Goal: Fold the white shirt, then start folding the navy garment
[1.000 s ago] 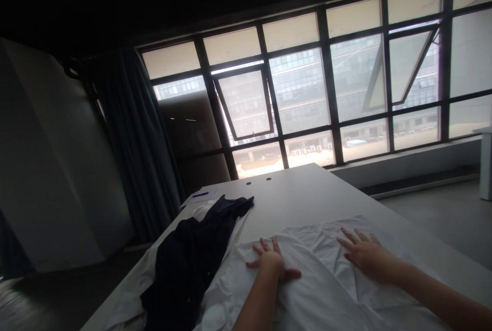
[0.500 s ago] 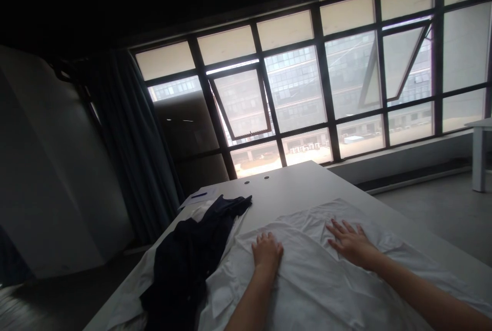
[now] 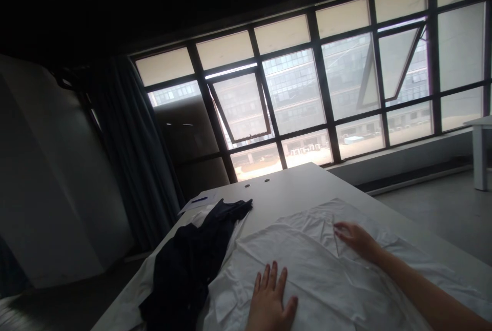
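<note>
Shirt (image 3: 307, 274) right of garment (image 3: 184, 264), on table (image 3: 292, 187)

Two bare hands, open, palms down, well apart.

The left hand (image 3: 271, 297) sits low at the bottom edge of view, fingers spread wide, thumb out to the side, wrist cut off by the frame. The right hand (image 3: 355, 239) reaches farther out at the end of a bare forearm (image 3: 418, 280), its fingers close together and slightly curled.
</note>
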A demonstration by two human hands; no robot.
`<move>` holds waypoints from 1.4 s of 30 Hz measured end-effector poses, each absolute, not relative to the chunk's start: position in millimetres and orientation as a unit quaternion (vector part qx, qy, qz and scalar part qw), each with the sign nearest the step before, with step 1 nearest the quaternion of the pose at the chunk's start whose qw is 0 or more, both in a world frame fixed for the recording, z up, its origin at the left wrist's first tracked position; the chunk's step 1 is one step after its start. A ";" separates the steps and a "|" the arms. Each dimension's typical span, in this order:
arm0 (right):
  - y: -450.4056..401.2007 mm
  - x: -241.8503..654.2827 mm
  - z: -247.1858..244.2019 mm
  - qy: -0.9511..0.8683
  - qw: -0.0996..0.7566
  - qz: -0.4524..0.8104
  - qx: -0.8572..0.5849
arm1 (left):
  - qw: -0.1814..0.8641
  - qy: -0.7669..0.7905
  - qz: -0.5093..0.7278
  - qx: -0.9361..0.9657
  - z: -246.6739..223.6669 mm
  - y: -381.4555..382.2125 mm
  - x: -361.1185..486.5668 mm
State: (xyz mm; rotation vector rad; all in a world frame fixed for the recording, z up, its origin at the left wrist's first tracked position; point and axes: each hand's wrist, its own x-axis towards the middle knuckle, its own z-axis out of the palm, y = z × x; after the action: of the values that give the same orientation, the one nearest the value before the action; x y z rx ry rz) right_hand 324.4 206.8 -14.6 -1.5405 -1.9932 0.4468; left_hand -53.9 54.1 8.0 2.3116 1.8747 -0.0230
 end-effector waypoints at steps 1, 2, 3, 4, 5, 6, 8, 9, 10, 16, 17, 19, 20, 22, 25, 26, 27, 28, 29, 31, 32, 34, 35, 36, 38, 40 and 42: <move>205.8 329.1 -9.7 -0.746 0.295 0.179 -0.569 | 0.081 0.630 -0.008 0.773 7.9 58.0 -53.4; 203.7 333.6 -3.8 -0.747 0.296 0.189 -0.564 | 0.079 0.629 -0.006 0.773 7.9 62.0 -52.2; 200.1 337.4 2.8 -0.747 0.294 0.200 -0.562 | 0.077 0.628 -0.002 0.774 8.0 65.8 -50.7; 194.8 340.5 9.6 -0.748 0.287 0.209 -0.561 | 0.075 0.629 0.002 0.774 8.2 69.2 -49.3; 187.6 342.7 16.0 -0.749 0.277 0.217 -0.561 | 0.073 0.632 0.005 0.772 8.5 71.9 -48.0; 178.6 344.0 21.2 -0.753 0.265 0.226 -0.559 | 0.070 0.635 0.007 0.769 9.1 74.1 -46.8; 156.6 345.1 25.8 -0.767 0.244 0.242 -0.542 | 0.068 0.639 0.007 0.766 11.2 76.4 -44.7; 144.8 345.4 24.5 -0.775 0.234 0.246 -0.533 | 0.069 0.639 0.007 0.766 12.8 76.6 -43.6; 133.5 345.8 20.7 -0.782 0.220 0.239 -0.532 | 0.069 0.638 0.009 0.767 14.8 76.2 -42.2; 107.3 351.9 -16.4 -0.792 0.169 0.159 -0.565 | 0.021 0.699 0.017 0.715 31.6 57.1 -34.2; 110.5 353.0 -18.8 -0.794 0.167 0.149 -0.565 | 0.016 0.708 0.008 0.706 33.2 51.5 -34.0; 120.4 355.5 -19.3 -0.796 0.169 0.132 -0.566 | 0.037 0.709 -0.014 0.705 33.3 40.2 -35.1; 125.9 357.1 -18.2 -0.797 0.172 0.123 -0.566 | 0.061 0.696 -0.024 0.715 31.7 35.5 -36.1; 135.8 362.0 -16.1 -0.795 0.183 0.105 -0.569 | 0.114 0.651 -0.031 0.750 26.5 29.5 -38.1; 144.0 375.1 -18.2 -0.782 0.206 0.077 -0.584 | 0.141 0.602 -0.002 0.786 20.0 31.9 -40.6; 144.6 381.1 -20.5 -0.775 0.214 0.067 -0.590 | 0.138 0.600 0.012 0.788 19.3 35.1 -41.6; 144.1 387.7 -23.1 -0.769 0.220 0.058 -0.597 | 0.135 0.601 0.023 0.788 19.3 38.8 -42.7; 142.8 394.6 -25.6 -0.763 0.223 0.052 -0.605 | 0.133 0.601 0.031 0.787 19.9 42.5 -44.0; 140.9 401.5 -27.7 -0.758 0.223 0.049 -0.611 | 0.132 0.600 0.036 0.788 20.8 45.9 -45.5; 136.1 413.2 -29.1 -0.753 0.219 0.050 -0.618 | 0.130 0.596 0.045 0.791 22.1 50.6 -48.6; 133.8 417.3 -28.2 -0.753 0.219 0.054 -0.618 | 0.128 0.593 0.049 0.793 22.1 51.7 -49.9; 130.0 421.3 -23.7 -0.753 0.233 0.069 -0.612 | 0.124 0.590 0.058 0.796 21.1 52.2 -51.5; 128.8 421.4 -20.5 -0.751 0.244 0.079 -0.609 | 0.122 0.589 0.061 0.796 20.3 51.9 -51.8; 128.1 420.8 -17.1 -0.747 0.257 0.092 -0.606 | 0.121 0.589 0.062 0.797 19.6 51.5 -51.9; 127.9 418.5 -10.0 -0.735 0.290 0.128 -0.599 | 0.119 0.590 0.063 0.796 18.6 50.9 -51.5; 128.3 417.1 -2.2 -0.718 0.331 0.167 -0.589 | 0.118 0.591 0.061 0.796 18.6 50.6 -50.8; 128.1 417.7 7.1 -0.686 0.382 0.200 -0.587 | 0.117 0.592 0.057 0.795 19.3 50.3 -50.1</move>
State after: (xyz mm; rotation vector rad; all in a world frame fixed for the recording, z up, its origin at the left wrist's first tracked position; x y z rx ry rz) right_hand 417.7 128.1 7.1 -1.4965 -1.7499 0.5096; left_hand -50.1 50.3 19.3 2.3278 1.7318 0.1660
